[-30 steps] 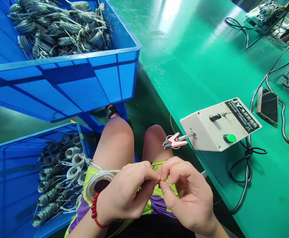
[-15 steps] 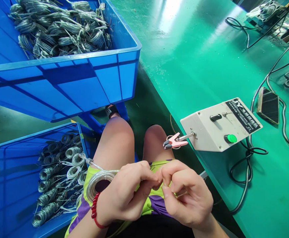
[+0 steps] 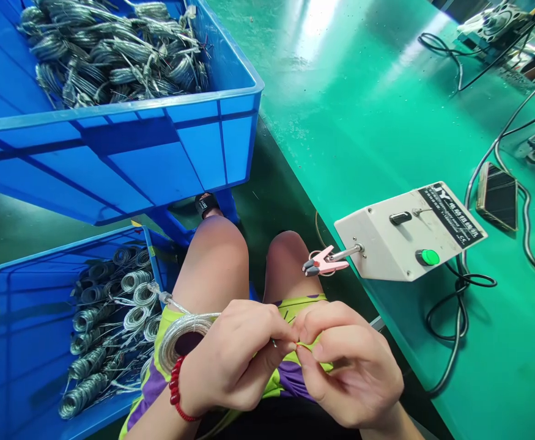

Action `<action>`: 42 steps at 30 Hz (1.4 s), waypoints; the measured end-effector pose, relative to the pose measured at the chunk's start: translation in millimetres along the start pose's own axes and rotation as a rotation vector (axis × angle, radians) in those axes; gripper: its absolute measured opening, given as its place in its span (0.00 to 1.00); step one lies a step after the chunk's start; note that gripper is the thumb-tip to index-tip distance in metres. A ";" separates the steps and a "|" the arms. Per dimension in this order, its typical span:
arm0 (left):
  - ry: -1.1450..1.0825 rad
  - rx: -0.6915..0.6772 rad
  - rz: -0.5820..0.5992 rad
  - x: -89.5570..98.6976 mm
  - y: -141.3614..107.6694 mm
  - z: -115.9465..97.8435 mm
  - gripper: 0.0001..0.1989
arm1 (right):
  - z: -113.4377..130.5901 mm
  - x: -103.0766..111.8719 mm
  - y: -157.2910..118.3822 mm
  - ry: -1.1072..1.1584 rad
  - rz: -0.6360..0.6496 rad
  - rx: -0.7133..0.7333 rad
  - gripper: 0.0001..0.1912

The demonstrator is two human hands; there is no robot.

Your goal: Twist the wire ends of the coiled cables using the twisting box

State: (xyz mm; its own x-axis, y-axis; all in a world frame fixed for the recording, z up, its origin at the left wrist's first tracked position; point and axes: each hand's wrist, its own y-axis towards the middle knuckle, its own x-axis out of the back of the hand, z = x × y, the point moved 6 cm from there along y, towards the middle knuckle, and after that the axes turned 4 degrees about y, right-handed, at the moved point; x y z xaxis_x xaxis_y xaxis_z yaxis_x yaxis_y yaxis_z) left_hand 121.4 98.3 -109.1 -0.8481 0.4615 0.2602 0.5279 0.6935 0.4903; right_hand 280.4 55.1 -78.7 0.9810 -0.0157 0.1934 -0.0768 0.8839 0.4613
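Over my lap, my left hand [image 3: 237, 354] is closed in a pinch on the stripped end of a clear-jacketed cable. The cable's tied coil [image 3: 172, 342] lies against my thigh beside that wrist. Fingertip to fingertip with it, my right hand [image 3: 352, 360] pinches a thin red wire [image 3: 298, 346] at the cable's end. Most of the wire ends are hidden by the fingers. Forward of my right hand, a pink clip [image 3: 326, 263] sits on the shaft of a white motor box [image 3: 377, 244] with a green button.
A large blue bin [image 3: 157, 146] full of cable coils stands at upper left. Below it, a second blue bin [image 3: 17, 269] holds more coils in rows. On the green table [image 3: 340, 122] lie a phone [image 3: 498, 195] and black power cords [image 3: 460, 324].
My right hand has shifted slightly right and down, its fingertips now at the wire end. A bit of red wire shows between the hands. My left hand has barely moved.
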 end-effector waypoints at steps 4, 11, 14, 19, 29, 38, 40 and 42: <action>-0.007 -0.008 0.001 -0.7 -1.4 0.6 0.05 | 0.7 1.1 0.6 -0.016 0.004 0.022 0.24; -0.004 -0.002 0.031 -1.8 -1.1 1.4 0.05 | 1.3 0.3 1.6 -0.045 0.037 0.056 0.22; 0.006 0.007 0.032 -2.0 -1.5 1.5 0.05 | 2.7 0.5 2.9 -0.055 0.035 0.072 0.20; 0.013 0.016 0.042 -2.5 -2.6 1.8 0.04 | 1.9 0.2 4.6 -0.058 0.036 0.077 0.19; -0.017 0.036 0.064 -4.3 -2.4 2.0 0.04 | -3.0 -2.6 1.7 -0.061 0.079 0.039 0.17; -0.044 0.045 0.059 -2.7 0.3 -1.2 0.04 | -4.5 -4.2 1.6 -0.023 0.095 0.054 0.18; -0.043 0.053 0.050 -0.1 0.7 -1.5 0.04 | -4.8 -3.5 1.9 -0.005 0.088 0.052 0.18; -0.031 0.090 0.035 4.1 1.0 -0.6 0.05 | -5.3 -1.3 2.6 0.040 0.063 0.033 0.19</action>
State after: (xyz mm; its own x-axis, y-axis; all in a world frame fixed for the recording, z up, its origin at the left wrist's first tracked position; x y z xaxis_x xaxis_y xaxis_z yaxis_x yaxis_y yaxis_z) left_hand 118.5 100.5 -107.1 -0.8282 0.5018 0.2495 0.5600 0.7233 0.4041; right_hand 279.9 59.9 -82.3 0.9803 0.0586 0.1885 -0.1436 0.8669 0.4774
